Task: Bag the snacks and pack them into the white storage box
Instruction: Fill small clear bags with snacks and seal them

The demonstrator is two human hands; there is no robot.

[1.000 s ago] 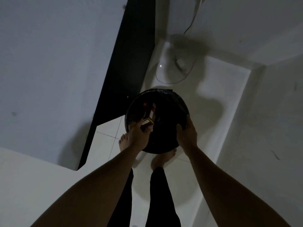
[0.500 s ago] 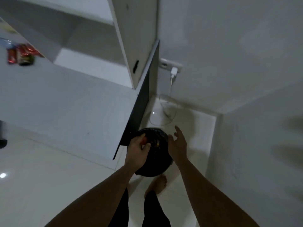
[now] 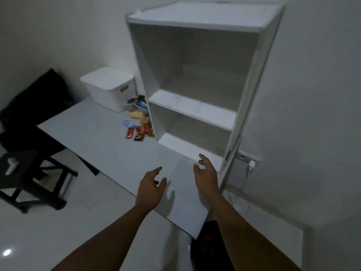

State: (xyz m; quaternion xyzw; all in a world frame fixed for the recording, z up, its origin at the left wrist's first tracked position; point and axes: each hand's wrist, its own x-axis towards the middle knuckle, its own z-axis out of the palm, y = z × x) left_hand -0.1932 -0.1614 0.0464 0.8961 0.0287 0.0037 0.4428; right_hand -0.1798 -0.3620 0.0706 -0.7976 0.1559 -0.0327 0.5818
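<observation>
Lying in a loose pile on the white table (image 3: 93,145), the wrapped snacks (image 3: 139,127) sit against the foot of an open shelf unit (image 3: 192,109). The lidded white storage box (image 3: 109,89) stands just behind them. Nearer, the left hand (image 3: 150,189) and right hand (image 3: 206,175) hover over the table, empty, fingers loosely spread. A black bag (image 3: 203,249) shows below the table's corner. A black chair (image 3: 29,133) stands left.

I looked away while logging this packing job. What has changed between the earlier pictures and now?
Both hands left the black bag and rose over the table: the left hand released what it held, the right hand let go of the rim. Both are open, empty. The bag stays below the table's end; loose snacks still lie on the table.
</observation>
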